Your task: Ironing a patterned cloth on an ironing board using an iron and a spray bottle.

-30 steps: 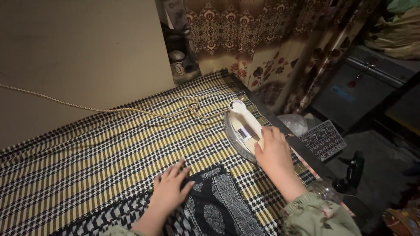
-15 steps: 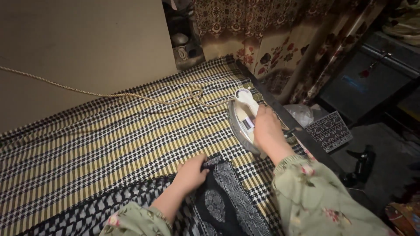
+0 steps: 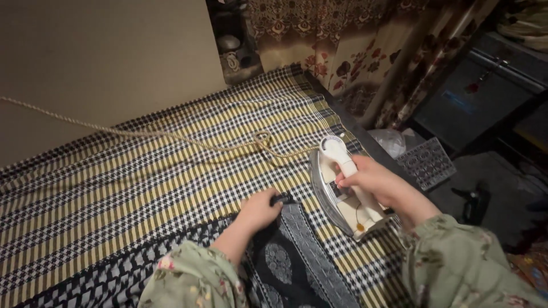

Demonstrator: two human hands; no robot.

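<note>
A white electric iron (image 3: 337, 188) with a shiny sole stands tilted on the checked yellow-and-black cover (image 3: 142, 171). My right hand (image 3: 374, 182) is wrapped around its white handle. A braided beige cord (image 3: 171, 137) runs from the iron's back end leftwards across the cover, with a loop in it. My left hand (image 3: 260, 208) pinches the top edge of a black-and-white patterned cloth (image 3: 285, 256) that lies on the near part of the cover, just left of the iron.
A plain beige wall (image 3: 103, 57) rises behind the cover. Floral curtains (image 3: 354, 51) hang at the back right. To the right are a dark metal trunk (image 3: 474, 97), a patterned box (image 3: 425, 162), a clear plastic bag (image 3: 388, 140) and a dark object (image 3: 474, 205) on the floor.
My right hand took hold of the iron's handle and brought the iron nearer and upward off its flat rest. My left hand closed on the patterned cloth's edge.
</note>
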